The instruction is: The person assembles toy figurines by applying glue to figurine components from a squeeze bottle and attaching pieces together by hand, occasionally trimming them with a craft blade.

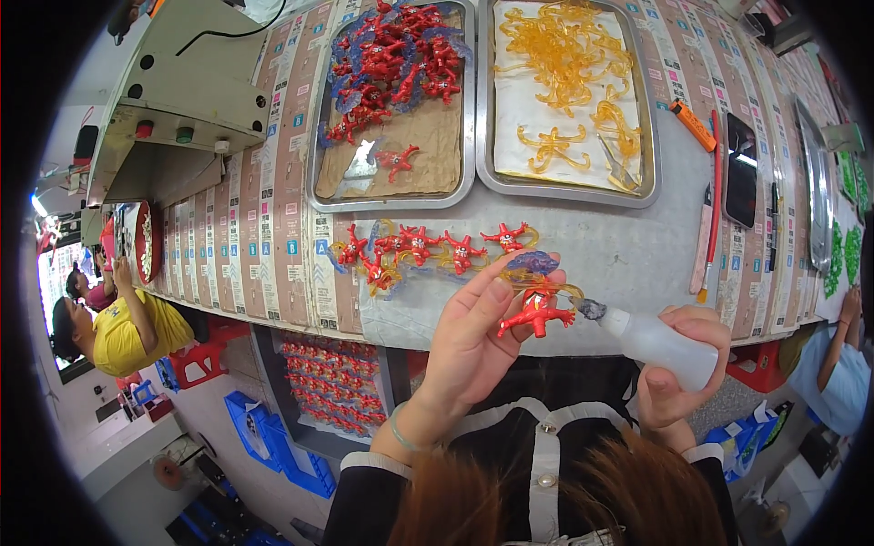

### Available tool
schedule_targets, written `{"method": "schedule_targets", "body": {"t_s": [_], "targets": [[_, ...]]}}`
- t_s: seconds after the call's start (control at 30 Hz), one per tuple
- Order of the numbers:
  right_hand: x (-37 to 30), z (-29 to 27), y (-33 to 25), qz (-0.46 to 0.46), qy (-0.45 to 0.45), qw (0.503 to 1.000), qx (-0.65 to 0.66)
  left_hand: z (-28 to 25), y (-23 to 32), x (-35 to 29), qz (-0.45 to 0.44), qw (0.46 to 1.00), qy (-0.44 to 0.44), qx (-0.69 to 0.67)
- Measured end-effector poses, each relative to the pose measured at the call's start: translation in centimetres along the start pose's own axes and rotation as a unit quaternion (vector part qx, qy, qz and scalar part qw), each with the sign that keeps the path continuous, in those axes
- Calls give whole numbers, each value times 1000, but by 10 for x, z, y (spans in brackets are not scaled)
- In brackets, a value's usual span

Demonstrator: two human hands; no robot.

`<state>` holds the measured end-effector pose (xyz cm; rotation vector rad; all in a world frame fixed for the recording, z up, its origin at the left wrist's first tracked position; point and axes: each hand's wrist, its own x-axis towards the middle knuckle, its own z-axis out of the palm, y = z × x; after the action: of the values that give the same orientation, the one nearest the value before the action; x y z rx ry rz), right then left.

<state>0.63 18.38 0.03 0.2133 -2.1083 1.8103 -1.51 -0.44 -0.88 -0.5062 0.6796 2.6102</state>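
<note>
My left hand (469,337) pinches a small red toy figure (537,315) that has clear yellow and blue pieces on its upper end. My right hand (678,369) is wrapped round a translucent white squeeze bottle (669,348). The bottle is tilted toward the left, and its dark-wrapped tip (592,309) is right beside the figure; I cannot tell if it touches. Just beyond my left hand, several similar red figures (418,242) lie in a loose row on the table, some with yellow and blue pieces.
Two metal trays stand behind: one (391,204) with red and blue parts, one (574,194) with clear yellow parts. An orange cutter (694,126), a red stick (715,182) and a phone (741,173) lie at right. Below the table edge sits a box of red figures (335,387). People work at both sides.
</note>
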Motion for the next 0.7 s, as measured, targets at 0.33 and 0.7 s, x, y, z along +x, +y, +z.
{"method": "schedule_targets", "body": {"t_s": [0.33,0.7], "targets": [[1,0,1,-6,-26,999,-17,2,1,0,0,1000,9,7],[2,-2,1,-41,-52,998,-20,3,1,0,-1,1000,14,11]]}}
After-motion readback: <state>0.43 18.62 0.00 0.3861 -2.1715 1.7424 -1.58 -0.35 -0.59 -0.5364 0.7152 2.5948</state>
